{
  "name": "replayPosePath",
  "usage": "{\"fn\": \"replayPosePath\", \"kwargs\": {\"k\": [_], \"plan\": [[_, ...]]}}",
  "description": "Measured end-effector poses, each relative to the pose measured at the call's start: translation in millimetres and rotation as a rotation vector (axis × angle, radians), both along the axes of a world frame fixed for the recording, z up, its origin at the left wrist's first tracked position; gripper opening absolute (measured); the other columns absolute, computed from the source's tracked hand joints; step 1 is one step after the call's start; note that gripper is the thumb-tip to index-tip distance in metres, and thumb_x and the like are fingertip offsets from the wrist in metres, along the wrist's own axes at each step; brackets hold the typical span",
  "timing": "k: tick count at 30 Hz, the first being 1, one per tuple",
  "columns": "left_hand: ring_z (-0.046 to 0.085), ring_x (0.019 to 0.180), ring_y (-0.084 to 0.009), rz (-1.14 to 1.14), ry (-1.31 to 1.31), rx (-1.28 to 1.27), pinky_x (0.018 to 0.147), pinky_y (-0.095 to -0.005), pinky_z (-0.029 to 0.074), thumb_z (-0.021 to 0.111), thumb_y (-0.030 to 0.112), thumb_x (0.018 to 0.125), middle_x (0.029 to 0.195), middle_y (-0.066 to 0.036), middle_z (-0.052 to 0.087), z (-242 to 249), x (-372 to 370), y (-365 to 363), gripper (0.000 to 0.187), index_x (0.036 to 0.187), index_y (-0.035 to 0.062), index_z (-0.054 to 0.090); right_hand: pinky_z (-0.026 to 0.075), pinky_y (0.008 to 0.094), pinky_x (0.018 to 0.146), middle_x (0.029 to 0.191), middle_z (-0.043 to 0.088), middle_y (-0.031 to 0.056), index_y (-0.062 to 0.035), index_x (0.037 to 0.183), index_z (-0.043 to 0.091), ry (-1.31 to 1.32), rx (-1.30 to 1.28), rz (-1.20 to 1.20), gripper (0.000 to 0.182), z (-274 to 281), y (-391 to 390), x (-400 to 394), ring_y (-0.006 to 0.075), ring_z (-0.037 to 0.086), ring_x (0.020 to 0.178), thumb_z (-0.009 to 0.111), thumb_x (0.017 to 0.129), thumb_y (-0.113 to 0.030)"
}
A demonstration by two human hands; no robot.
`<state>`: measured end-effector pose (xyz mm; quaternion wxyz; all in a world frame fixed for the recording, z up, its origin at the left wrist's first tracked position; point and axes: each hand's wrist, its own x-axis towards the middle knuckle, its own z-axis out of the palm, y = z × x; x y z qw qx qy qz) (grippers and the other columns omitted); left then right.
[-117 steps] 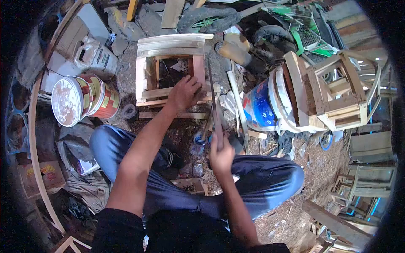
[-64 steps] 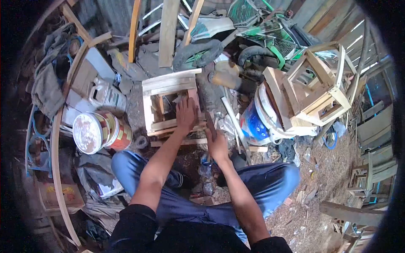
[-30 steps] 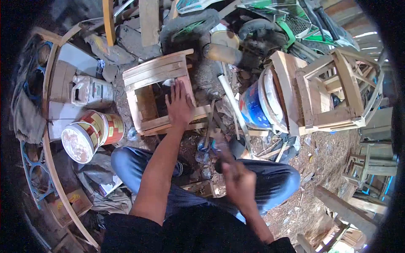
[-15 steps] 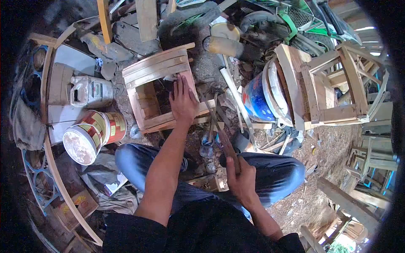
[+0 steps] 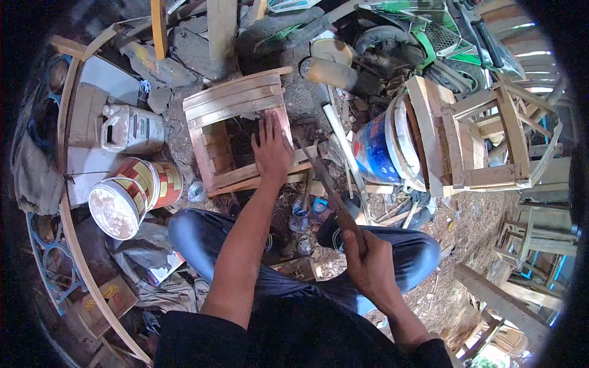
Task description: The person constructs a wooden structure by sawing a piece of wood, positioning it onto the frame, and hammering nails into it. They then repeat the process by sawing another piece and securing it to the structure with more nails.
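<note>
My left hand [image 5: 272, 150] lies with fingers spread on the right side of a slatted wooden frame [image 5: 236, 101], which has an opening in its middle. The fingers of my right hand [image 5: 374, 264] are wrapped round the handle of a long, narrow tool with a dark blade [image 5: 328, 187], perhaps a machete or saw. Its tip points up and left, close to the frame's right edge. A wooden strip crosses the frame's lower side and sticks out to the right beneath my left hand.
Two paint buckets [image 5: 114, 208] and a white jug [image 5: 132, 129] stand at the left. To the right are a blue bucket [image 5: 375, 150] and a wooden stool-like frame [image 5: 485, 138]. A motorcycle [image 5: 442, 40] is at the top right; a thick plank [image 5: 500, 300] lies lower right.
My right hand and the tool have shifted right and slightly down, away from the frame. My left hand remains on the frame; the view has shifted slightly.
</note>
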<state>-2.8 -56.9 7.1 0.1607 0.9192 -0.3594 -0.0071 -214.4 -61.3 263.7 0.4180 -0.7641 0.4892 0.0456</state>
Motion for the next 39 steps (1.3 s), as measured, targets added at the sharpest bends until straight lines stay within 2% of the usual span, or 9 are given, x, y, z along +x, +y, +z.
{"fn": "replayPosePath", "kwargs": {"k": [2, 4, 10, 15, 19, 22, 25, 31, 39], "plan": [[0.030, 0.138, -0.0272, -0.003, 0.001, -0.007, 0.108, -0.0528, 0.027, 0.039, 0.022, 0.095, 0.156, -0.007, 0.019, 0.7, -1.1, 0.5, 0.061, 0.150, 0.0092, 0.017, 0.045, 0.0461, 0.050, 0.061, 0.057, 0.0265, 0.0048, 0.080, 0.059, 0.000, -0.004, 0.025, 0.031, -4.2, -8.1, 10.3, 0.0445, 0.059, 0.058, 0.055, 0.093, -0.023], [0.028, 0.139, -0.0271, -0.011, 0.023, -0.033, 0.109, -0.0527, 0.027, 0.040, 0.022, 0.094, 0.156, -0.008, 0.018, 3.9, -2.2, 1.7, 0.062, 0.150, 0.0092, 0.017, 0.040, 0.0406, 0.049, 0.058, 0.055, 0.0210, 0.0040, 0.079, 0.062, -0.060, -0.051, 0.020, 0.035, -31.7, -17.3, 26.4, 0.0255, 0.051, 0.047, 0.055, 0.093, -0.027], [0.026, 0.140, -0.0272, 0.000, 0.080, -0.001, 0.109, -0.0530, 0.027, 0.040, 0.022, 0.094, 0.156, -0.008, 0.015, 0.4, -0.1, 3.0, 0.061, 0.150, 0.0093, 0.018, 0.046, 0.0470, 0.056, 0.065, 0.059, 0.0261, 0.0025, 0.082, 0.062, -0.180, -0.159, 0.014, 0.036, -108.3, -3.3, 52.9, 0.0444, 0.059, 0.060, 0.052, 0.094, -0.029], [0.031, 0.137, -0.0287, 0.040, 0.016, -0.074, 0.107, -0.0553, 0.028, 0.035, 0.025, 0.097, 0.156, -0.002, 0.019, 0.4, -2.4, 1.8, 0.055, 0.149, 0.0153, 0.022, 0.042, 0.0354, 0.055, 0.056, 0.051, 0.0054, 0.0032, 0.073, 0.060, -0.287, 0.311, -0.205, 0.049, -134.1, -42.0, 12.0, 0.0147, 0.050, 0.057, 0.053, 0.094, -0.040], [0.033, 0.136, -0.0283, 0.047, 0.022, -0.034, 0.106, -0.0562, 0.029, 0.036, 0.024, 0.096, 0.157, -0.001, 0.017, -3.1, -1.8, 1.4, 0.058, 0.151, 0.0173, 0.017, 0.045, 0.0417, 0.056, 0.057, 0.056, 0.0200, 0.0048, 0.077, 0.061, -0.362, -0.180, 0.013, 0.046, -131.5, -13.4, 16.5, 0.0326, 0.059, 0.054, 0.052, 0.095, -0.037], [0.031, 0.137, -0.0270, 0.049, 0.023, -0.003, 0.107, -0.0531, 0.029, 0.043, 0.021, 0.093, 0.157, -0.002, 0.017, 2.3, -3.7, 1.5, 0.061, 0.149, 0.0136, 0.021, 0.043, 0.0356, 0.056, 0.061, 0.056, 0.0177, 0.0059, 0.083, 0.063, -0.210, -0.078, 0.036, 0.042, -67.5, 0.5, 21.9, 0.0201, 0.053, 0.055, 0.052, 0.095, -0.033], [0.029, 0.138, -0.0272, 0.035, 0.069, -0.019, 0.108, -0.0529, 0.028, 0.042, 0.021, 0.093, 0.157, -0.003, 0.015, 5.7, -3.5, 2.2, 0.061, 0.150, 0.0134, 0.019, 0.044, 0.0411, 0.055, 0.056, 0.056, 0.0196, 0.0068, 0.085, 0.064, -0.005, 0.041, -0.012, 0.043, -7.0, -5.0, 16.9, 0.0260, 0.057, 0.050, 0.053, 0.095, -0.034], [0.026, 0.140, -0.0256, 0.007, 0.095, 0.068, 0.109, -0.0520, 0.027, 0.046, 0.020, 0.091, 0.158, -0.003, 0.012, 12.6, -11.1, 9.4, 0.068, 0.151, 0.0134, 0.014, 0.046, 0.0418, 0.058, 0.059, 0.056, 0.0223, 0.0079, 0.082, 0.063, -0.122, -0.208, 0.077, 0.043, -136.2, -31.4, 83.1, 0.0280, 0.065, 0.061, 0.054, 0.094, -0.032], [0.029, 0.138, -0.0268, 0.052, 0.043, -0.008, 0.108, -0.0540, 0.028, 0.044, 0.021, 0.092, 0.157, -0.002, 0.015, -3.2, -7.4, 1.2, 0.064, 0.150, 0.0154, 0.018, 0.039, 0.0365, 0.049, 0.052, 0.046, 0.0096, 0.0054, 0.074, 0.058, -0.360, -0.001, -0.044, 0.048, -155.9, -29.9, 42.5, 0.0155, 0.047, 0.048, 0.053, 0.094, -0.038]]}}
